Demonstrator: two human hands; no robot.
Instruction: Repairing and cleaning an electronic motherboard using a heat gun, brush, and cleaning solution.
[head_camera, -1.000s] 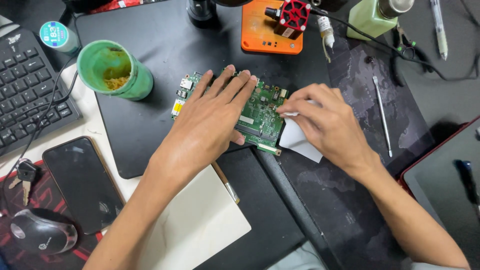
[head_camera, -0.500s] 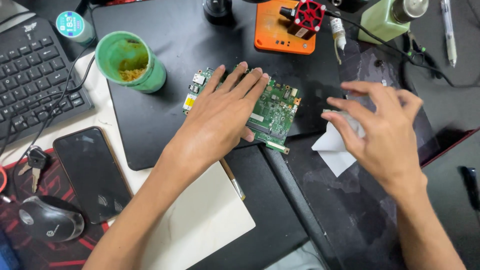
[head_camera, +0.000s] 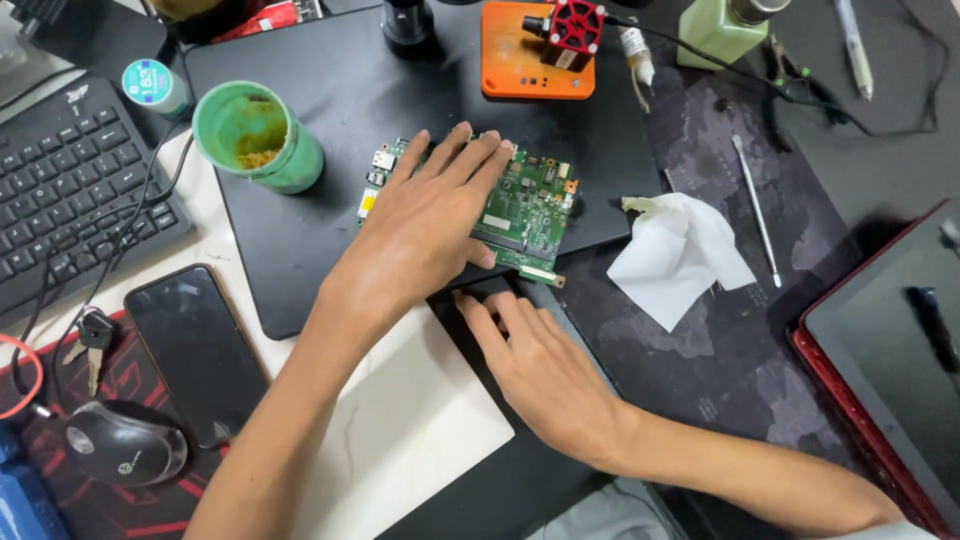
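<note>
Two hands frame the green rectangular circuit board, its long axis running left-right: the left hand lies flat on it, fingers spread; the right hand, open and empty, rests just near of it.

Overhead view of a cluttered tabletop, pale where bare near its left side. A large black mat covers the centre toward the far edge; a dark patterned mat spreads toward the right edge. A white rectangular pad lies at the near edge. Lighting is even and diffuse. No wall, floor or window shows.
</note>
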